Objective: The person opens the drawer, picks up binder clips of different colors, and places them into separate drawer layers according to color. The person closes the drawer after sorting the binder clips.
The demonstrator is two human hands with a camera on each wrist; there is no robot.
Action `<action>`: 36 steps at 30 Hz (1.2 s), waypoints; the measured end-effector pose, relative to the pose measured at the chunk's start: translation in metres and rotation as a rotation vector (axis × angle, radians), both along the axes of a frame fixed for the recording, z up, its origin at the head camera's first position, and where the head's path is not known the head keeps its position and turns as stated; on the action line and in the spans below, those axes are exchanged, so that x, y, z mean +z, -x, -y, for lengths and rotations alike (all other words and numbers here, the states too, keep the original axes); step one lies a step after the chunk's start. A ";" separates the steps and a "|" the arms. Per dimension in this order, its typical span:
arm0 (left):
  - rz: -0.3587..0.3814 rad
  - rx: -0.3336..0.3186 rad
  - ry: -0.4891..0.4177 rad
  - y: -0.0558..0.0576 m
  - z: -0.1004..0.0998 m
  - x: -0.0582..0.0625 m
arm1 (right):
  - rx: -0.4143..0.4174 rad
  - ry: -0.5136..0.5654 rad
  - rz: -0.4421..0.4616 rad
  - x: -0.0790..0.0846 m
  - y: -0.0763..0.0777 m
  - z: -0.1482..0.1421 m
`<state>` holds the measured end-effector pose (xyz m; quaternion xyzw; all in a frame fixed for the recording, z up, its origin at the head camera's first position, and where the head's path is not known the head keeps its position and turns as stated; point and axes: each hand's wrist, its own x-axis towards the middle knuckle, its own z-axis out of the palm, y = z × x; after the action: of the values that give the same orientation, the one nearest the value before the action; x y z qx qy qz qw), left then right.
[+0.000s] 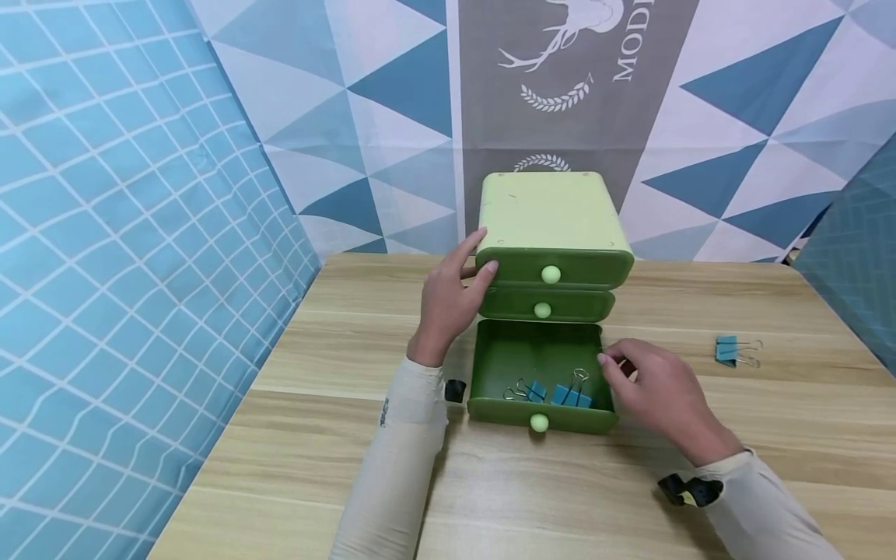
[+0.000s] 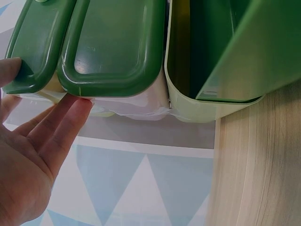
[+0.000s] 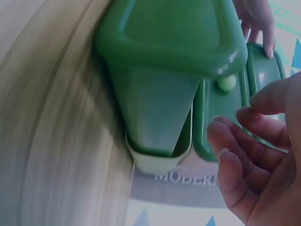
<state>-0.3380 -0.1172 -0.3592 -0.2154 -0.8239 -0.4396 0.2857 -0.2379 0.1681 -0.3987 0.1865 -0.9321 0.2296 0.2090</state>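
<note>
A small cabinet [image 1: 553,210] with a pale yellow-green top and dark green drawer fronts stands on the table. My left hand [image 1: 451,299] holds its upper left front corner, thumb on the top drawer's front and fingers along the side. The bottom drawer [image 1: 542,342] is pulled well out. Inside lie a blue binder clip [image 1: 536,391] and a larger blue binder clip [image 1: 572,397]. Beside the drawer's right wall is my right hand [image 1: 658,385], its fingers loosely bent. In the right wrist view the right hand [image 3: 258,150] has nothing visible between thumb and fingers.
Another blue binder clip [image 1: 728,350] lies on the wooden table [image 1: 336,404], right of the cabinet. The middle drawer [image 1: 511,303] sits slightly behind the top one's front. A patterned cloth [image 1: 392,117] hangs behind, and a blue gridded one [image 1: 140,233] at left.
</note>
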 end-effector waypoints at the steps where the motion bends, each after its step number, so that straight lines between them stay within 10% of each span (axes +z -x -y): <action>1: 0.000 -0.002 0.000 0.000 0.000 0.000 | -0.006 -0.001 0.004 0.000 0.000 -0.003; 36: 0.005 -0.001 0.000 0.001 0.001 -0.001 | -0.238 -0.080 0.238 -0.015 0.013 -0.091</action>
<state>-0.3393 -0.1182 -0.3605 -0.2150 -0.8244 -0.4402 0.2834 -0.2504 0.2591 -0.4141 0.0543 -0.9743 0.1862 0.1150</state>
